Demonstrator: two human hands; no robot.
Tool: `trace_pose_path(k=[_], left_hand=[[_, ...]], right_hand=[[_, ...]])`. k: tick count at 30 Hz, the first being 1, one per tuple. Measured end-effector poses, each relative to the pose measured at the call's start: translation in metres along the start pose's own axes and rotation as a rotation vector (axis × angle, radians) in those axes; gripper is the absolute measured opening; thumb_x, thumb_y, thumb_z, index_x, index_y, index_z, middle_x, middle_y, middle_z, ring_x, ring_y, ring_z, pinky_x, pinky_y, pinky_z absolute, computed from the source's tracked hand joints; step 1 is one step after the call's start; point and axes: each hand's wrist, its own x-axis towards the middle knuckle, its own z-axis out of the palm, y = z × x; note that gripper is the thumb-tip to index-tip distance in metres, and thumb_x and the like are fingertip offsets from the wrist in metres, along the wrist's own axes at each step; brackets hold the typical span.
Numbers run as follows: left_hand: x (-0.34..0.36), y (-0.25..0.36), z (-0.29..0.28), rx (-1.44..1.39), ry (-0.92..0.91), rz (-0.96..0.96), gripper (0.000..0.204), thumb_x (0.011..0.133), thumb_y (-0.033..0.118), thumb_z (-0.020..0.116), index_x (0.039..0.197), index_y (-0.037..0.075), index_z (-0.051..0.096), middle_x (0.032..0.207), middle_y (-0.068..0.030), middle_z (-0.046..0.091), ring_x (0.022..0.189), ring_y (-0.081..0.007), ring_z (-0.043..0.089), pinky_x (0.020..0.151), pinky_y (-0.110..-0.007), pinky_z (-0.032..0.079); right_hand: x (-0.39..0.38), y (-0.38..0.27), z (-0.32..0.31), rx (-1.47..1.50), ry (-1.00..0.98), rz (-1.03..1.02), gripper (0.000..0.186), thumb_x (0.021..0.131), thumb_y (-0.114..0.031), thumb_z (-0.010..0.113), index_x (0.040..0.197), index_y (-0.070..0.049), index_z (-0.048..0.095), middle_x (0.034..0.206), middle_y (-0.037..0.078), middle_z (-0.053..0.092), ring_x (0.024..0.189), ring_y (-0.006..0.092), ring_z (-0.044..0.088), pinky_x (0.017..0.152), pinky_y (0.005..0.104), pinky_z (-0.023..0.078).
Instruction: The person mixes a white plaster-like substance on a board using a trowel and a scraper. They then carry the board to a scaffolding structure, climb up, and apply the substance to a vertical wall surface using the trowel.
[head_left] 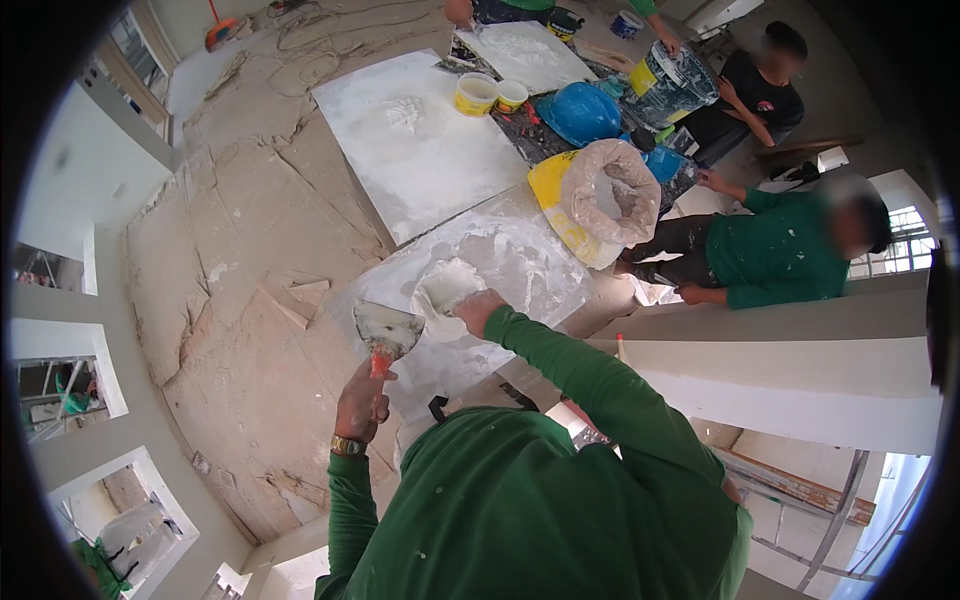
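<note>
- Left hand [362,405] wrapped round the scraper [388,332], near-left of the white pile [441,283]!
- Scraper's blade just left of the pile.
- Right hand [481,311] at its right edge, fingers curled, can't tell round what.

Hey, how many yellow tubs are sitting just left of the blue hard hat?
2: the larger tub on the left, and the smaller tub right of it, nearer the hard hat.

an indoor building site — powder sack [578,205], dusty floor [270,230]
</note>
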Motion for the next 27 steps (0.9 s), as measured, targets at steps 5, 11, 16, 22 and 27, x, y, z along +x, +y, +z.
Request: trace_pose_path(k=[5, 11, 16, 22, 27], left_hand=[[0.01, -0.001, -0.006, -0.057, 0.008, -0.009, 0.048, 0.094, 0.012, 0.047, 0.141, 0.004, 0.046, 0.103, -0.0076, 0.061, 0.044, -0.0071, 0.041, 0.04, -0.022, 0.032], [0.009, 0.001, -0.012, -0.064, 0.005, 0.006, 0.046, 0.093, 0.01, 0.047, 0.138, 0.004, 0.048, 0.101, -0.0091, 0.063, 0.042, -0.0082, 0.041, 0.037, -0.023, 0.032], [0.013, -0.009, -0.026, -0.122, 0.025, 0.031, 0.046, 0.092, 0.01, 0.047, 0.137, 0.004, 0.049, 0.1, -0.0099, 0.064, 0.042, -0.0089, 0.043, 0.037, -0.024, 0.033], [0.007, 0.0, -0.024, -0.094, 0.026, 0.025, 0.047, 0.092, 0.009, 0.047, 0.139, 0.004, 0.048, 0.101, -0.0096, 0.064, 0.042, -0.009, 0.043, 0.037, -0.023, 0.033], [0.002, -0.003, -0.029, -0.107, 0.061, 0.039, 0.047, 0.093, 0.009, 0.046, 0.14, 0.005, 0.048, 0.1, -0.0084, 0.064, 0.042, -0.0085, 0.044, 0.037, -0.023, 0.033]], right_hand=[[0.02, -0.011, -0.032, 0.001, 0.126, -0.071, 0.024, 0.083, -0.014, 0.054, 0.101, -0.012, 0.069, 0.092, 0.008, 0.071, 0.092, 0.0277, 0.068, 0.083, 0.0431, 0.052], [-0.008, 0.003, 0.047, -0.184, -0.056, -0.21, 0.02, 0.082, -0.019, 0.056, 0.094, -0.012, 0.07, 0.089, 0.006, 0.071, 0.088, 0.0253, 0.069, 0.08, 0.0415, 0.053], [0.025, -0.005, -0.025, -0.103, 0.06, -0.159, 0.02, 0.083, -0.019, 0.055, 0.095, -0.014, 0.07, 0.09, 0.008, 0.07, 0.089, 0.0284, 0.068, 0.081, 0.0429, 0.054], [0.014, -0.005, 0.066, -0.126, 0.127, -0.151, 0.022, 0.083, -0.016, 0.054, 0.098, -0.012, 0.07, 0.096, 0.009, 0.07, 0.094, 0.0284, 0.067, 0.086, 0.0436, 0.052], [0.012, 0.012, -0.051, -0.08, -0.141, -0.124, 0.025, 0.08, -0.012, 0.055, 0.1, -0.01, 0.069, 0.104, 0.009, 0.07, 0.101, 0.0271, 0.066, 0.087, 0.043, 0.052]])
